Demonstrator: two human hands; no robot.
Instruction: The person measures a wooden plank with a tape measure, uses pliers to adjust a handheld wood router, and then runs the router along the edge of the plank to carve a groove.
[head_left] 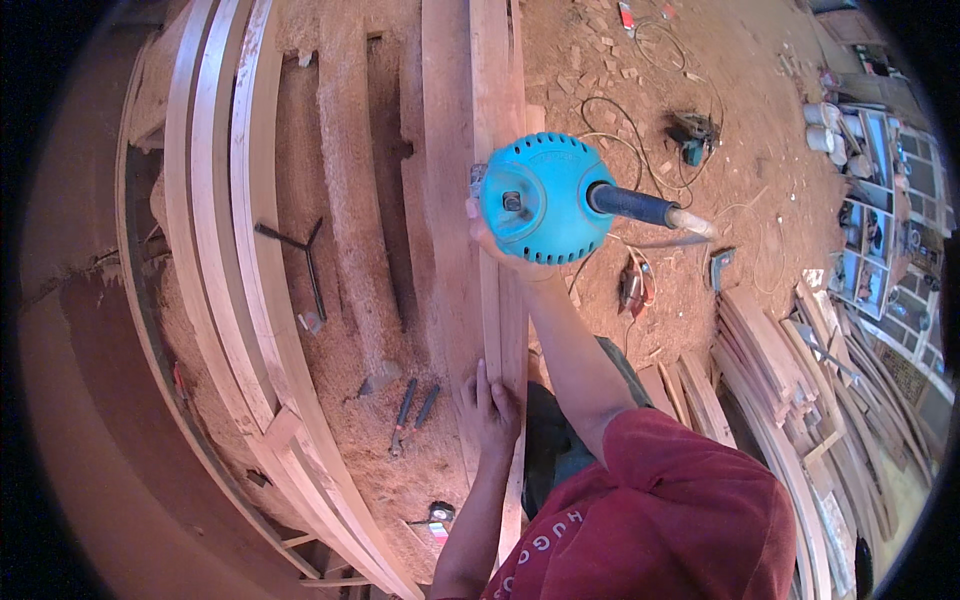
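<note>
My right hand (512,262) is closed round a teal router (545,200) with a round vented top, its fingers largely hidden beneath the tool. The router stands over a narrow wooden strip (490,310) that runs along the bench. A thick dark cord sleeve juts from the router's right side. Nearer to me, my left hand (489,410) lies on the same wood with its fingers stretched out and apart. To its left, pincers (412,418) with dark handles rest on the sawdust-covered bench. The router's bit cannot be seen.
Several long curved wooden pieces (262,340) lie along the left. A dark three-armed wrench (308,248) rests beside them. Cables (640,160), a teal power tool (692,140) and a red tool (634,285) are on the floor at right. Stacked boards (775,390) stand nearer.
</note>
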